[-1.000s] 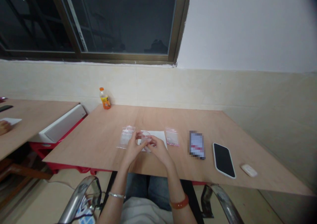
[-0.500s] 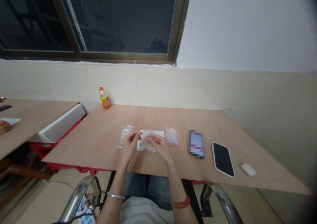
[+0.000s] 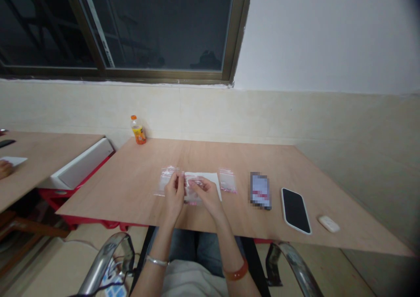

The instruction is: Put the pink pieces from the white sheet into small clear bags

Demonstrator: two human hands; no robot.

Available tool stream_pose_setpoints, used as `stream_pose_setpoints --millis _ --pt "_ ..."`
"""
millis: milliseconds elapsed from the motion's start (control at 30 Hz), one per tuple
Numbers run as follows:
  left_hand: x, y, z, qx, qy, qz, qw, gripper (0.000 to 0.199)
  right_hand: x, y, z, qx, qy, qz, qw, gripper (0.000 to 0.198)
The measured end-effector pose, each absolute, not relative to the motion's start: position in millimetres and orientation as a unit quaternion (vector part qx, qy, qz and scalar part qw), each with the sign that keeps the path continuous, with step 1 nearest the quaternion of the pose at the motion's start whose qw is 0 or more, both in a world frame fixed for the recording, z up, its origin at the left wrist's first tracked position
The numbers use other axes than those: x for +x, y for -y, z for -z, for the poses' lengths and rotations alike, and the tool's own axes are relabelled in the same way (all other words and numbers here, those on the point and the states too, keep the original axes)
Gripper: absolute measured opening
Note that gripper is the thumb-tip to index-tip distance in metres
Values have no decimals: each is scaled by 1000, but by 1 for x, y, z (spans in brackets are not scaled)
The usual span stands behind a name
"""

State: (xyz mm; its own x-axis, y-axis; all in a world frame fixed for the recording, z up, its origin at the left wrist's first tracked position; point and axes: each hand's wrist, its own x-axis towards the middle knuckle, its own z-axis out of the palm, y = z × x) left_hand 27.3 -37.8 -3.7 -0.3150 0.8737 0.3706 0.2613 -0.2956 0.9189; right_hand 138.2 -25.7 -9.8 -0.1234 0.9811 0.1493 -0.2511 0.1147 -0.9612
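Note:
Both my hands are over the middle of the table, holding a small clear zip bag (image 3: 193, 196) between them. My left hand (image 3: 175, 193) is closed on the bag's left edge, thumb on top. My right hand (image 3: 207, 193) pinches it near its upper part. Pinkish bits show at the bag's lower edge, too small to name. Beneath the bag lies a white sheet of paper (image 3: 215, 181). Another clear zip bag (image 3: 165, 179) lies flat just left of my left hand. To the right of the paper rests a further zip bag (image 3: 227, 181).
On the wooden table (image 3: 216, 155) a blurred-out phone (image 3: 260, 191), a dark-screened tablet or phone (image 3: 295, 211) and a white case (image 3: 328, 224) lie to the right. An orange drink bottle (image 3: 139, 131) stands at the back left. Another person's hand (image 3: 5, 169) shows at far left.
My left hand has turned more upright, and the bag between my hands has come lower and nearer to me. More of the white paper's right side shows. The other things stay put.

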Motion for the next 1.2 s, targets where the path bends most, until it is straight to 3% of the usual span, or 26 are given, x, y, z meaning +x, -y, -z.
stream_pose_setpoints --millis 333,1200 --pt "22 33 4 541 -486 -603 328 24 141 23 9 -392 474 -512 599 22" --pt "20 32 2 604 -494 -554 290 19 143 25 8 -403 442 -501 625 22"
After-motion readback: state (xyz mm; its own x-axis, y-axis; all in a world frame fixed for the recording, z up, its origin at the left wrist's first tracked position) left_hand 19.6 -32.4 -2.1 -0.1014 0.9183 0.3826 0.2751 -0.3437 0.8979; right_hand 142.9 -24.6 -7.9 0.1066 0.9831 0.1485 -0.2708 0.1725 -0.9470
